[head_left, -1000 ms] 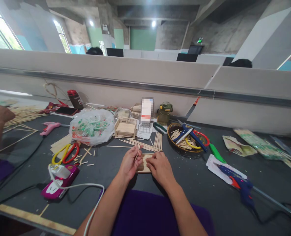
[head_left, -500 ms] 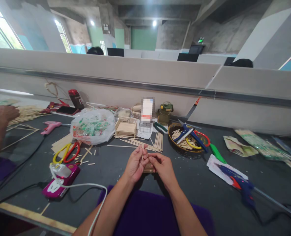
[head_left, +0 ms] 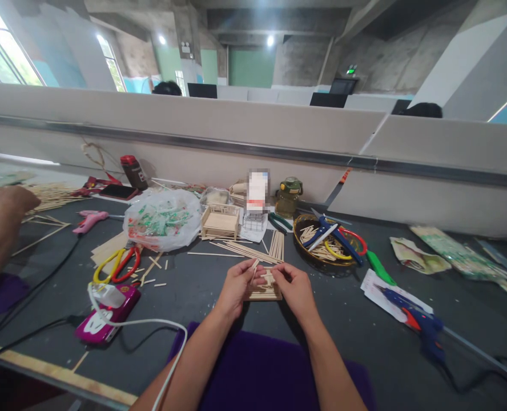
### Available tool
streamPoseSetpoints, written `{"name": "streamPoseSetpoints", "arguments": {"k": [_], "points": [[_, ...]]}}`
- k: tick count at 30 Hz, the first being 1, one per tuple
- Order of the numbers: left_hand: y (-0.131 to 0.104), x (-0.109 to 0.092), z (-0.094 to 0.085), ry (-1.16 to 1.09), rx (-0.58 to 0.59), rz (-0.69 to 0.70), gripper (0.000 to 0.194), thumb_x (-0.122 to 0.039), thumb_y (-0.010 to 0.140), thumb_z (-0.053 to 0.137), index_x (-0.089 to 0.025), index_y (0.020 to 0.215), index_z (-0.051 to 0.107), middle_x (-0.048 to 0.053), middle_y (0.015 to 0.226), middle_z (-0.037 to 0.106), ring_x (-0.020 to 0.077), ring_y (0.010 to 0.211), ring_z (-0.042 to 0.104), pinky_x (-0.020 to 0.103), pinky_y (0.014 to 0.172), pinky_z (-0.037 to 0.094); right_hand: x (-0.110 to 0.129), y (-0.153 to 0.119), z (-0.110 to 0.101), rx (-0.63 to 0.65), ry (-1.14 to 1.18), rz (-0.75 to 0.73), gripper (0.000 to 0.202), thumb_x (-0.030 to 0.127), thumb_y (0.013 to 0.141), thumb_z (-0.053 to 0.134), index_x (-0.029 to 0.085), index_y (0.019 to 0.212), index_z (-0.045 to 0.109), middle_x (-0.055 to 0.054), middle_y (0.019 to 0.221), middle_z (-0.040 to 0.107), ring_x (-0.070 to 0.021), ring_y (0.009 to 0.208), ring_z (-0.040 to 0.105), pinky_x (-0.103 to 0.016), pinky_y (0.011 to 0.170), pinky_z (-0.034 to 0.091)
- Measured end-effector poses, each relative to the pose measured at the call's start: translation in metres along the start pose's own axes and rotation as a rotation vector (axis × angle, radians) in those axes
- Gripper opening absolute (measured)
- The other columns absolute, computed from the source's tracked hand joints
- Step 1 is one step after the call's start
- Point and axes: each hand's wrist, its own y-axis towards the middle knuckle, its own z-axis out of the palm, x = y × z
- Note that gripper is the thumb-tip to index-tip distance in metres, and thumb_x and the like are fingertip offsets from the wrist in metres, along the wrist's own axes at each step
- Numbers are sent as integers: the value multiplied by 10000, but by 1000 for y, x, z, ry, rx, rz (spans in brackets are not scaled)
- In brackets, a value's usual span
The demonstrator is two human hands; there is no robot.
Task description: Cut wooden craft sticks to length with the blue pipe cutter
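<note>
My left hand is closed on short wooden sticks, whose pale ends stick up past the thumb and fingers. Beside it my right hand has thumb and forefinger pinched together; whatever lies between them is too small to make out. Below and between both hands a small wooden stick panel rests on the dark table, its upper part partly covered by the fingers. Just beyond the hands are loose wooden sticks. Farther back stands a little wooden bed-like model.
A wicker basket holds sticks and cutting tools. To the right lies a blue glue gun. On the left are scissors, a purple power strip, a plastic bag and a pink glue gun. A co-worker's hand is far left.
My hands have moved apart, the right one shifting rightward, so more of the stick panel shows between them. The co-worker's hand at far left has moved slightly.
</note>
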Motion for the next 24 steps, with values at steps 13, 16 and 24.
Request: {"name": "streamPoseSetpoints", "arguments": {"k": [13, 16, 24], "points": [[-5, 7, 5, 106, 196, -13, 539, 68, 524, 543, -136, 992, 715, 101, 1064, 712, 188, 1005, 640, 244, 853, 467, -4, 0, -1, 2, -306, -43, 274, 258, 834, 466, 222, 978, 697, -59, 985, 705, -215, 897, 633, -318, 800, 445], [-6, 5, 4, 88, 168, -39, 552, 69, 538, 521, -144, 1013, 703, 113, 1161, 673, 194, 1067, 623, 255, 878, 465, -5, -1, -5, -18, -358, -58, 284, 245, 843, 462, 206, 1022, 678, -70, 1005, 687, -222, 922, 623, -329, 820, 439], [-6, -10, -1, -89, 179, -57, 589, 119, 484, 427, -75, 995, 647, 169, 1112, 675, 233, 1093, 624, 325, 938, 494, 11, -8, -5, 50, -409, -258, 152, 267, 863, 534, 239, 899, 679, -33, 876, 635, -197, 859, 575, -287, 758, 429]]}}
